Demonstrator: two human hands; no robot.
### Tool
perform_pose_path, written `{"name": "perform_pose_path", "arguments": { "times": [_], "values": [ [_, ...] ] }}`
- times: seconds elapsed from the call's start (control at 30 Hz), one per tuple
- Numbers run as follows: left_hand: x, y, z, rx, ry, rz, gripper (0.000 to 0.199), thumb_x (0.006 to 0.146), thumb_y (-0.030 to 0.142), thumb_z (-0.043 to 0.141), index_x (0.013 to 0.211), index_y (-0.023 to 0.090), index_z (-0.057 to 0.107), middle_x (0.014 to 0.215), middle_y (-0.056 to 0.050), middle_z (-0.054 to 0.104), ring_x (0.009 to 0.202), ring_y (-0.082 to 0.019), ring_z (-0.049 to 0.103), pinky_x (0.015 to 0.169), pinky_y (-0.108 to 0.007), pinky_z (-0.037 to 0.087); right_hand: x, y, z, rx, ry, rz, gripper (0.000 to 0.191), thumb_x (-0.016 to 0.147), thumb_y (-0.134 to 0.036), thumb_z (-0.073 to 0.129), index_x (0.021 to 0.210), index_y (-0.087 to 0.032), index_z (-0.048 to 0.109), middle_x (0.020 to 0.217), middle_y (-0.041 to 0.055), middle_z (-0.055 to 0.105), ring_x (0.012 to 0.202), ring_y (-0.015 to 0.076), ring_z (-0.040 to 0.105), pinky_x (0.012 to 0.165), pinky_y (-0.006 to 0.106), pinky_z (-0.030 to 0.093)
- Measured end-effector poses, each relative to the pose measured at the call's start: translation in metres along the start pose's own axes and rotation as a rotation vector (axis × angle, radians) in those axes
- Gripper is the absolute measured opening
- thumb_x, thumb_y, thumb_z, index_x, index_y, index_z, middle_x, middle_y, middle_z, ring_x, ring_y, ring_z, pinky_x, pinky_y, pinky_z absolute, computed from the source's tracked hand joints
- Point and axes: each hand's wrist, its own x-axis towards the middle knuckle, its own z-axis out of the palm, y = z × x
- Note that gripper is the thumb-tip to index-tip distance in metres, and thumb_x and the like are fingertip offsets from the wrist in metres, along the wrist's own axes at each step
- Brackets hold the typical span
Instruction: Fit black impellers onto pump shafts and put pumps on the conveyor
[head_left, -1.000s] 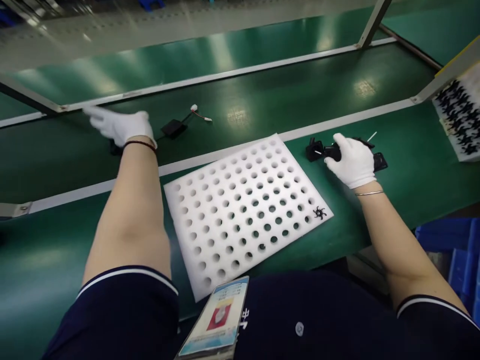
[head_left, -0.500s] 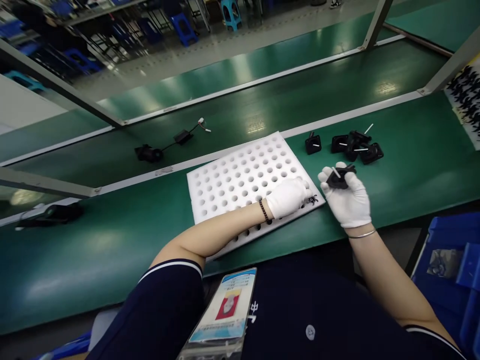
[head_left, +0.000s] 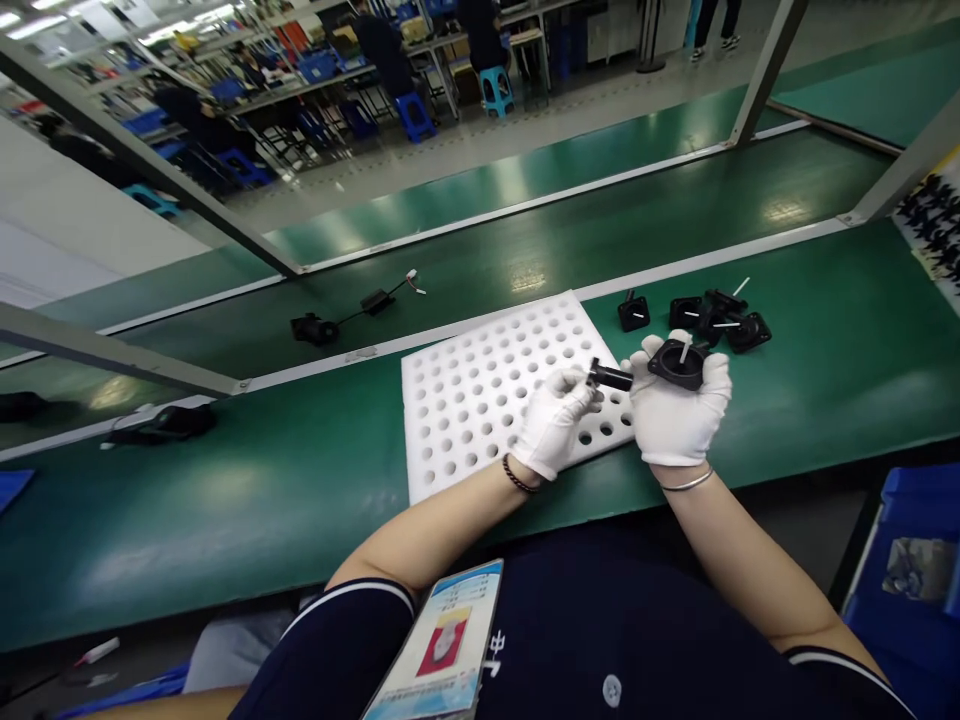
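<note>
My left hand point(head_left: 553, 420), in a white glove, pinches a short black cylindrical part point(head_left: 611, 376) with a wider end near the fingertips. That part points right, towards my other hand. My right hand point(head_left: 679, 420), also gloved, grips a black square housing point(head_left: 677, 365) with a round hollow and a white stick jutting up from it. Below the left hand lies a white foam tray point(head_left: 480, 350) with rows of round holes. Just beyond the right hand sit several similar black housings point(head_left: 709, 312), with another black housing point(head_left: 634, 312) standing apart to their left.
A black device with a cable point(head_left: 315, 328) rests on the shelf behind the rail. Another dark device point(head_left: 176, 422) lies at the left. A blue bin point(head_left: 900, 520) stands at lower right. Grey frame posts rise from the green bench point(head_left: 315, 500). People sit in the background.
My left hand has lifted from the tray's right corner, bringing up the black cylindrical part. My right hand has moved slightly left and turned the housing's hollow upward. The view has tilted up.
</note>
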Motion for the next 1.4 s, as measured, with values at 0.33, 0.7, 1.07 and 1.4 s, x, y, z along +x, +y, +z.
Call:
{"name": "perform_pose_path", "arguments": {
  "times": [0.33,0.7,1.07,1.4],
  "values": [
    [-0.026,-0.015,0.003,0.129,-0.155,-0.006,0.058,0.076,0.044,0.082,0.125,0.021,0.06,0.118,-0.01,0.067,0.1,-0.021,0.066,0.093,-0.037,0.054,-0.01,-0.003,0.028,-0.094,-0.19,-0.049,0.036,0.084,-0.061,0.055,0.094,-0.027,0.062,0.082,-0.0022,0.063,0.038,0.004,0.024,0.032,0.02,0.018],
    [-0.021,-0.004,-0.006,0.484,-0.177,0.185,0.035,0.081,0.045,0.075,0.102,0.019,0.065,0.092,-0.007,0.069,0.082,-0.018,0.065,0.079,-0.033,0.054,-0.021,0.014,0.018,-0.144,-0.006,0.027,0.042,0.084,-0.063,0.058,0.1,-0.024,0.06,0.084,0.0011,0.065,0.044,0.0061,0.044,0.036,0.018,0.034],
    [-0.035,-0.008,0.0,-0.008,-0.103,-0.169,0.06,0.057,0.035,0.095,0.101,0.02,0.058,0.087,-0.001,0.06,0.076,-0.011,0.057,0.068,-0.024,0.048,-0.018,0.006,0.021,0.017,-0.23,0.214,0.041,0.081,-0.06,0.06,0.094,-0.021,0.063,0.082,-0.0001,0.063,0.038,0.0009,0.02,0.031,0.016,0.019],
    [-0.028,0.0,-0.014,-0.019,-0.019,0.134,0.049,0.067,0.036,0.088,0.097,0.021,0.053,0.105,-0.003,0.066,0.103,-0.02,0.067,0.089,-0.035,0.054,-0.018,-0.005,0.007,-0.227,-0.233,0.097,0.045,0.081,-0.066,0.063,0.099,-0.025,0.062,0.086,0.0003,0.066,0.041,0.0037,0.037,0.033,0.016,0.026]
  ]
}}
